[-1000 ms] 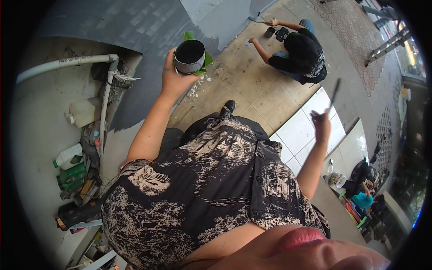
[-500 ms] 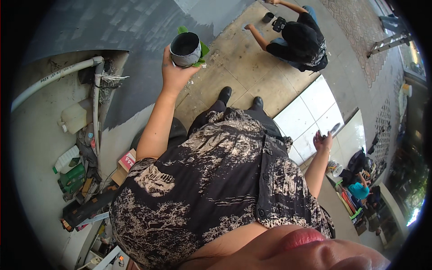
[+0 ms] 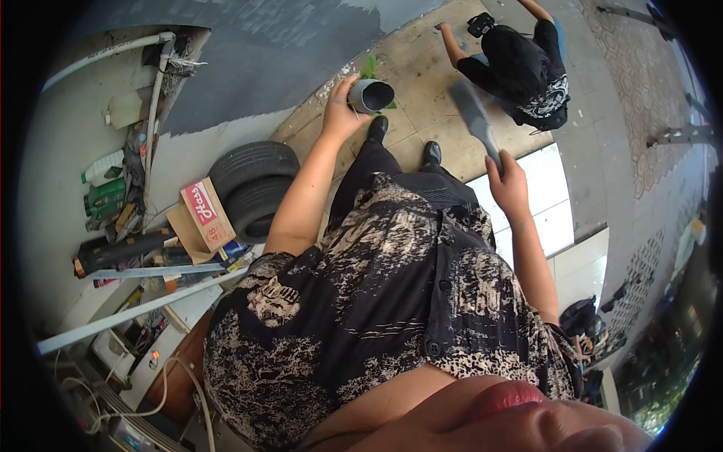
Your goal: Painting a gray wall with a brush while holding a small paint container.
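Left grip point(image 3: 346, 109) is grasping a cup point(image 3: 374, 96), right grip point(image 3: 510, 181) a flat tool point(image 3: 476, 119). Tyres point(image 3: 254, 175) are lying beside the wall point(image 3: 252, 87), a co-worker point(image 3: 520, 60) crouching ahead.

Left of the frame, at mid-height, a carton point(image 3: 181, 233) bears a red panel point(image 3: 199, 202) with large white lettering in a slanting hand. Below that panel, the carton's tan face carries a short number in red with smaller print beside it. At upper left, a pale pipe point(image 3: 113, 51) has a line of small dark characters along its length, too small to make out. At upper right, a black shirt point(image 3: 553, 96) has white print, whether letters or pattern I cannot tell.
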Demonstrator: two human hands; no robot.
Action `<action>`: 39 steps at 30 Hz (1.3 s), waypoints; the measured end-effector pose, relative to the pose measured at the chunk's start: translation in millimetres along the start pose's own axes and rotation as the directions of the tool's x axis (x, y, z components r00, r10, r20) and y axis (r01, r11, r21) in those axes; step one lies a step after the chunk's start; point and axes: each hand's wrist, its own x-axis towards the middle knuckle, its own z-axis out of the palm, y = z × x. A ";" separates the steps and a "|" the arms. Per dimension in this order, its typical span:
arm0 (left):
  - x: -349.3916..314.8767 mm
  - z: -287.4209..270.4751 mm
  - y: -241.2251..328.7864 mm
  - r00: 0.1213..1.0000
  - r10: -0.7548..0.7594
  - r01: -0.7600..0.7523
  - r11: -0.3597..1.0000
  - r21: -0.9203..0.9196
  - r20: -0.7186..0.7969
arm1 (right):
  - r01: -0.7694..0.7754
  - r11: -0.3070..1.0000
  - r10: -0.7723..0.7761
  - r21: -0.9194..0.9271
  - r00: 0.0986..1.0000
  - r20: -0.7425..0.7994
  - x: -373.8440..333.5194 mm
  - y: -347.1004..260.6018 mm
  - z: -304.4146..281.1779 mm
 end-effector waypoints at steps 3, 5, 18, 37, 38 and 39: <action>-18.9 12.4 29.4 0.999 -0.046 0.044 0.995 0.084 0.020 | 0.327 0.943 -0.319 -0.059 0.940 0.118 12.3 -40.9 -41.0; -33.3 16.7 45.3 0.993 -0.106 0.101 0.990 0.099 0.046 | 0.472 0.881 -0.456 -0.038 0.867 0.201 16.8 -52.3 -56.4; -152.8 -107.5 84.4 0.850 -0.280 0.439 0.844 -0.308 0.446 | 0.142 0.921 -0.273 0.364 0.900 0.339 -39.0 -112.6 86.2; -268.1 -157.5 181.6 0.952 -0.173 0.304 0.462 -0.833 0.251 | -0.054 0.762 -0.538 0.645 0.501 0.678 -122.1 -191.3 98.0; -271.0 -160.3 183.9 0.957 -0.165 0.290 0.468 -0.835 0.240 | -0.103 0.756 -0.528 0.646 0.486 0.696 -126.2 -191.3 98.7; -273.3 -163.4 185.8 0.953 -0.175 0.302 0.450 -0.840 0.248 | -0.097 0.741 -0.557 0.664 0.463 0.689 -129.7 -190.6 97.6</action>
